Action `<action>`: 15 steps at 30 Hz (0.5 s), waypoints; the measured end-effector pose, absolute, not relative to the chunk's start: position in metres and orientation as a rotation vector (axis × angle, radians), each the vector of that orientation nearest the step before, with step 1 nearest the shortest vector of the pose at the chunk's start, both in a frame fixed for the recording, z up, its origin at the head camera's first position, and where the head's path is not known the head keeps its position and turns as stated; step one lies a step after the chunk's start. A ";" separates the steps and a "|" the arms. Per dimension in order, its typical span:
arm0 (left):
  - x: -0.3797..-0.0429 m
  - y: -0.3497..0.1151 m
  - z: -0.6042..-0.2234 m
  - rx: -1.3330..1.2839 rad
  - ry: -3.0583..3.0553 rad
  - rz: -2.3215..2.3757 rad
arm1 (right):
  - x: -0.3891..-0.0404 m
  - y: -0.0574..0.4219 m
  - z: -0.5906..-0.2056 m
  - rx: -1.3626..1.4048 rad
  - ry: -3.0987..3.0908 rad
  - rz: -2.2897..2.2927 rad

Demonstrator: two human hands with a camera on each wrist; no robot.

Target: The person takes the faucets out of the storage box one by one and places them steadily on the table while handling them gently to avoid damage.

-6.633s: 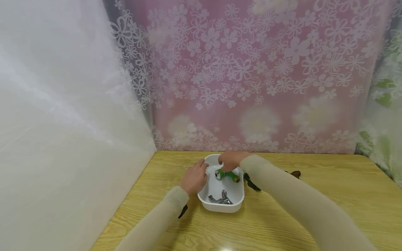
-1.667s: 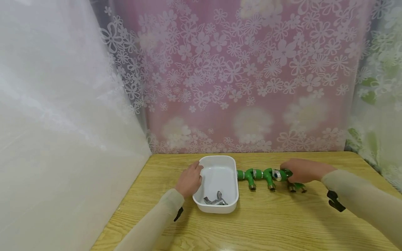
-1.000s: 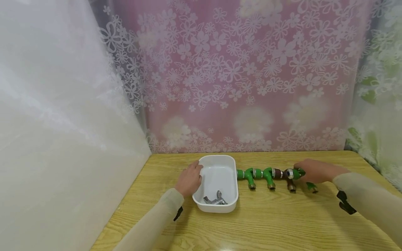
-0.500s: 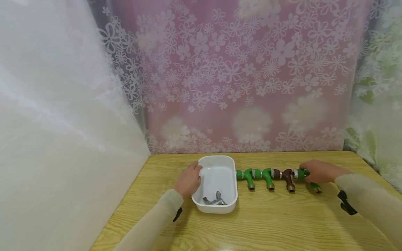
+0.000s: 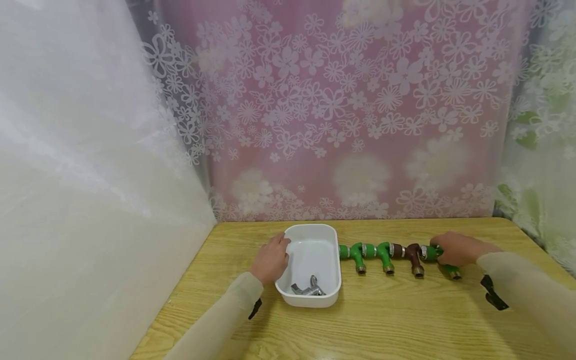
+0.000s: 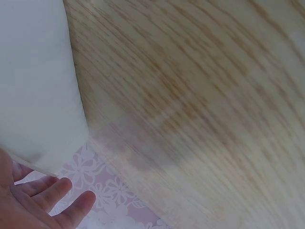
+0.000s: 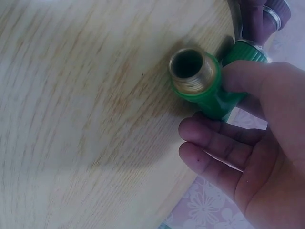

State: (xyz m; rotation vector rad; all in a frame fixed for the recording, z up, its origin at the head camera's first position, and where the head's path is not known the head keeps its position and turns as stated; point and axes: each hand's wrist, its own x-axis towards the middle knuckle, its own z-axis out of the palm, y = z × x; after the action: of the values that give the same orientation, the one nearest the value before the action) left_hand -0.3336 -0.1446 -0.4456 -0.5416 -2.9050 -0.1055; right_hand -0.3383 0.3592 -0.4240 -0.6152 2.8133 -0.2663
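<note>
My left hand (image 5: 270,258) rests on the left rim of a white plastic basin (image 5: 338,270), fingertips over the edge. In the left wrist view its fingers (image 6: 78,210) look loosely extended beside the basin wall (image 6: 38,86). Inside the basin, at its near end, lie shiny chrome pieces (image 5: 310,287). My right hand (image 5: 456,248) pinches a green tap (image 5: 429,253) with a threaded brass-coloured spout (image 7: 193,71), at the right end of a row. A brown tap (image 5: 412,254) sits immediately left of it, then two green taps (image 5: 385,255). The right hand hides part of the held tap.
The row of taps runs rightward from the basin's right side, spouts toward me. Wood-grain table (image 5: 382,320) extends in front. A pink floral curtain (image 5: 360,125) hangs behind it, and a whitish sheet (image 5: 90,150) stands along the left.
My right hand first worked inside the basin over a green tap. Later it moved right along the row, uncovering the brown tap, and is now almost still. The left hand stayed at the rim.
</note>
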 end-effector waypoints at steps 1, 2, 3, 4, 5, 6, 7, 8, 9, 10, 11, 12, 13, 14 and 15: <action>-0.333 -0.145 -0.446 -0.544 -2.904 -0.102 | -0.338 0.359 -0.424 -0.613 2.813 -0.263; -0.333 -0.145 -0.446 -0.545 -2.902 -0.100 | -0.339 0.359 -0.424 -0.612 2.813 -0.259; -0.334 -0.145 -0.446 -0.544 -2.902 -0.099 | -0.339 0.360 -0.424 -0.613 2.815 -0.251; -0.334 -0.145 -0.446 -0.545 -2.901 -0.095 | -0.340 0.360 -0.424 -0.616 2.817 -0.241; -0.334 -0.145 -0.447 -0.546 -2.899 -0.095 | -0.340 0.360 -0.424 -0.615 2.819 -0.235; -0.334 -0.145 -0.447 -0.546 -2.897 -0.094 | -0.341 0.360 -0.425 -0.613 2.822 -0.230; -0.334 -0.145 -0.447 -0.545 -2.895 -0.094 | -0.341 0.359 -0.425 -0.612 2.823 -0.228; -0.334 -0.145 -0.447 -0.544 -2.894 -0.093 | -0.341 0.359 -0.426 -0.612 2.826 -0.225; -0.334 -0.145 -0.447 -0.541 -2.894 -0.094 | -0.342 0.358 -0.427 -0.613 2.827 -0.222; -0.334 -0.145 -0.447 -0.539 -2.894 -0.093 | -0.342 0.358 -0.427 -0.613 2.828 -0.222; -0.334 -0.145 -0.447 -0.537 -2.894 -0.096 | -0.342 0.357 -0.427 -0.608 2.828 -0.226; -0.334 -0.144 -0.447 -0.535 -2.894 -0.097 | -0.342 0.357 -0.427 -0.608 2.827 -0.226; -0.334 -0.144 -0.448 -0.533 -2.895 -0.099 | -0.343 0.357 -0.427 -0.609 2.827 -0.224; -0.334 -0.144 -0.448 -0.531 -2.898 -0.100 | -0.343 0.356 -0.426 -0.610 2.827 -0.222; -0.334 -0.144 -0.448 -0.530 -2.899 -0.100 | -0.343 0.356 -0.426 -0.610 2.826 -0.221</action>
State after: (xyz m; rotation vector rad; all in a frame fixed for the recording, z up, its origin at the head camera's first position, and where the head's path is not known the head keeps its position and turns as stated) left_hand -0.3342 -0.1442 -0.4476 -0.5295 -2.8989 -0.0997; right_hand -0.3427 0.3564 -0.4258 -0.6099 2.8263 -0.2208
